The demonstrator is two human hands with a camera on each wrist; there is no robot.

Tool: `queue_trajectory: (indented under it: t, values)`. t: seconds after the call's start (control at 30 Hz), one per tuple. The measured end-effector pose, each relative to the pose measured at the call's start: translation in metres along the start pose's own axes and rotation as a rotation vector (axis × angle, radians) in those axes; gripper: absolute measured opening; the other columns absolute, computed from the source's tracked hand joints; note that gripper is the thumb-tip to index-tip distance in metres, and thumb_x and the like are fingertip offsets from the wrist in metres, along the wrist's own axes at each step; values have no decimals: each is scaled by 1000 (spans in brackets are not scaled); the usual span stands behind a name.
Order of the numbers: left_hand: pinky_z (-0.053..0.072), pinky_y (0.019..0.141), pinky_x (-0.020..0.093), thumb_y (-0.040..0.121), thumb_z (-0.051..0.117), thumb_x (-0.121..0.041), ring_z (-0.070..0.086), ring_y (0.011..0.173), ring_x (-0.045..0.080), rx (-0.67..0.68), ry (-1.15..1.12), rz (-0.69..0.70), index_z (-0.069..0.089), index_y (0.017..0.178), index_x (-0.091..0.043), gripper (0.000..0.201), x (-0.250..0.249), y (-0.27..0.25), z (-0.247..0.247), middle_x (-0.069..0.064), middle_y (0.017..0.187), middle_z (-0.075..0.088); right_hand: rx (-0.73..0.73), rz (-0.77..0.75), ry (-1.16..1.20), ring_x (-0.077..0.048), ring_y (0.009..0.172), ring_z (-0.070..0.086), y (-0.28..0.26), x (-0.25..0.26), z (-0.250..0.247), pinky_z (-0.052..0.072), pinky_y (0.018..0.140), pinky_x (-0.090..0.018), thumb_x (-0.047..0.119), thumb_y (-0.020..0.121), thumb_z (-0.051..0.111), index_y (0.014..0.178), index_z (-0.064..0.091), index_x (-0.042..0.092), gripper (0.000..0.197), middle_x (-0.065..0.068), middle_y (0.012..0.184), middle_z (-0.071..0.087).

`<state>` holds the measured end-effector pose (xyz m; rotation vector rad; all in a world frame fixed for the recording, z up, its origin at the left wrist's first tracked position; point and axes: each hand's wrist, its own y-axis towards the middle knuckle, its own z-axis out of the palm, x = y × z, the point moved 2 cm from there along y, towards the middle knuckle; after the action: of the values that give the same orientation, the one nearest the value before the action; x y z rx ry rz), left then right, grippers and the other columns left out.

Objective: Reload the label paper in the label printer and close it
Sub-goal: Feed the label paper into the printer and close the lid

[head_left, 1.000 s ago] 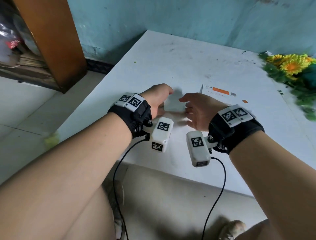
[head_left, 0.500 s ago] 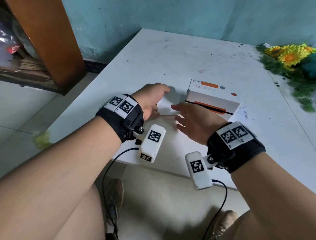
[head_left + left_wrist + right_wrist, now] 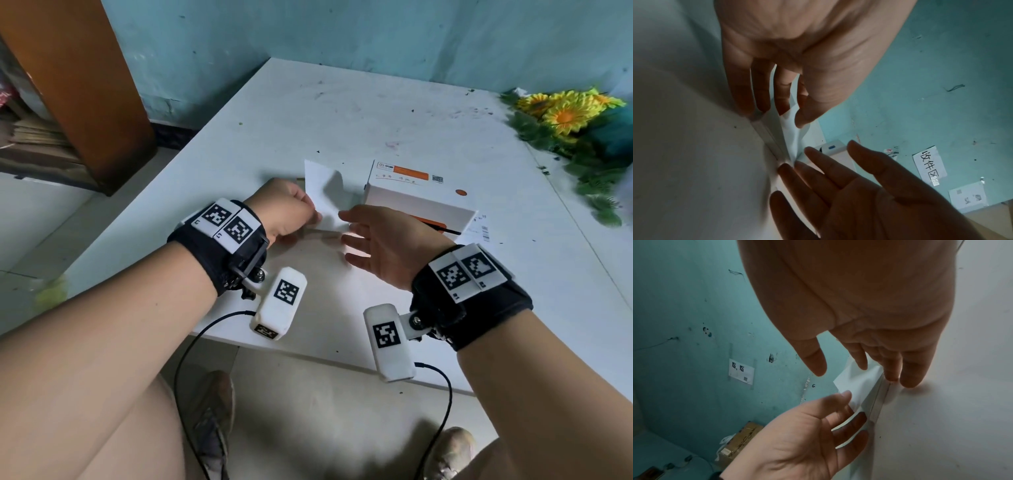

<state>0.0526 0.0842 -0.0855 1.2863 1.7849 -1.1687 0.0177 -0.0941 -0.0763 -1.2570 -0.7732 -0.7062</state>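
Table [image 3: 342, 113]: white, scuffed; under both hands.

Label printer [image 3: 419, 202]: white box, orange trim, lid down; just beyond the right fingertips, untouched.

Label paper [image 3: 323, 195]: fan-fold stack flat between the two sets of fingers, top sheet lifted upright off it.

Left hand [image 3: 287, 214]: thumb and forefinger pinching the raised sheet's near edge; other fingers resting on the stack.

Right hand [image 3: 383, 243]: fingers straight, spread, gripping nothing; tips at the stack's right edge.

Step, judged: freeing the leading sheet; printer still closed. Next, likely: opening the lid, feeding that sheet squarely toward the slot without creasing.
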Motion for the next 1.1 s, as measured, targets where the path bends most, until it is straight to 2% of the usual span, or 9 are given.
queue_trajectory:
  t: [0.1,0.17,0.37,0.53,0.63,0.73,0.87,1.0,1.1]
  values:
    - [49,70,35,82,86,-8,61,72,25,-13,16,-9,61,72,-19,29,6,6,-4,6,73,65,0,-13,-13,-23,116,69,1,4,4,52,96,-39,20,100,72,109,68,21,11,-4,137,53]
    - [44,64,28,85,86,-13,59,69,23,-30,4,1,58,71,-19,31,8,9,-6,7,74,67,-18,-27,-24,-27,124,64,3,5,4,52,98,-41,22,99,73,118,67,22,20,-5,142,54]
    - [30,54,26,89,82,-15,44,62,17,-113,-41,22,54,77,-21,31,8,16,-11,1,74,55,-100,-41,-78,-32,131,64,1,8,6,55,103,-46,26,100,73,119,71,17,21,-10,147,58]
    - [34,55,26,91,81,-18,48,67,14,-116,-77,36,58,85,-22,24,7,17,-9,0,82,59,-148,-88,-92,-29,128,66,-1,7,9,56,102,-46,24,99,75,130,69,15,33,-6,142,63]
    - [37,55,25,89,83,-18,56,77,16,-100,-138,44,64,103,-18,24,2,13,-8,2,93,65,-139,-120,-81,-25,126,66,-3,6,10,56,103,-45,24,100,73,137,69,12,40,-4,140,65]
    - [41,54,23,84,88,-19,63,82,17,-77,-164,36,63,125,-14,48,0,7,-5,6,103,73,-124,-127,-67,-26,128,67,-5,4,11,56,108,-47,24,101,71,135,71,12,36,-3,140,67]
    - [40,40,8,84,86,-3,64,65,8,-50,-183,64,68,116,-13,38,-2,3,-6,3,92,75,-112,-130,-59,-26,127,68,-5,3,11,56,105,-45,24,101,71,136,70,13,37,-3,140,67]
    - [41,44,5,80,87,0,64,73,7,-82,-212,79,69,131,-10,55,0,5,-8,9,112,75,-106,-129,-52,-26,126,69,-4,2,10,55,101,-44,23,102,71,134,71,12,34,-4,140,67]
    - [47,64,16,77,88,0,65,80,11,-93,-201,97,60,143,-18,74,0,8,-9,4,105,75,-101,-124,-50,-27,126,69,-2,1,9,55,100,-43,23,103,69,127,73,15,25,-4,142,67]
